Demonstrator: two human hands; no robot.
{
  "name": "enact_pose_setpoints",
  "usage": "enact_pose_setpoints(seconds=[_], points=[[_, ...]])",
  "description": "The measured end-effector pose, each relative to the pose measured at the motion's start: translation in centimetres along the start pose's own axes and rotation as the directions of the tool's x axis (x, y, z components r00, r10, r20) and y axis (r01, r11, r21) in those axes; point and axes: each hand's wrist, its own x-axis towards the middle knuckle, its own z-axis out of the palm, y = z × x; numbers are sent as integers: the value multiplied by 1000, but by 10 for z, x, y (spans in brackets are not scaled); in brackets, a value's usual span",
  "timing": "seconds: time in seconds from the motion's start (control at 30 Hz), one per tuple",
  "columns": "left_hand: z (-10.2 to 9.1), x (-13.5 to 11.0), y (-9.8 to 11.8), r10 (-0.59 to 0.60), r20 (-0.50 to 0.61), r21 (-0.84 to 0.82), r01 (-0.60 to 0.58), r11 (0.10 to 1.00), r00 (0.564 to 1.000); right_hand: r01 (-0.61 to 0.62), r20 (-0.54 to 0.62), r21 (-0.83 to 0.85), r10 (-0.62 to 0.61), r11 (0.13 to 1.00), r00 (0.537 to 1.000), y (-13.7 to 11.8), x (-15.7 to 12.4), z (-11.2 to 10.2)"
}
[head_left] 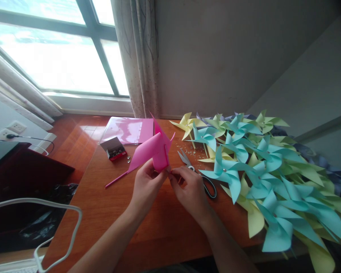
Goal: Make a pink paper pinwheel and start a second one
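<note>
My left hand is closed on a pink paper pinwheel, its thumb and fingers gripping the lower part. The blades point up and to the left, above the table. Close beside it, my right hand pinches with thumb and forefinger at the pinwheel's lower right edge; whatever sits between those fingertips is too small to make out. A thin pink stick slants down and left from under a blade, its lower end near the table. Black-handled scissors lie partly open, just beyond my right hand.
On the wooden table, a small open box of metal bits stands behind the stick. Pink sheets lie at the back. Many blue, yellow and green pinwheels are heaped on the right. A white curved rail stands at the left.
</note>
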Motion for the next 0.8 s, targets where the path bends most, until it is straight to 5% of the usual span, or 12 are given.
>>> enact_pose_setpoints(seconds=[0.8], points=[[2,-1,1,20,-15,-4,-20,1000,1000,-17,-5,-48,17,999,1000,-1,0,1]])
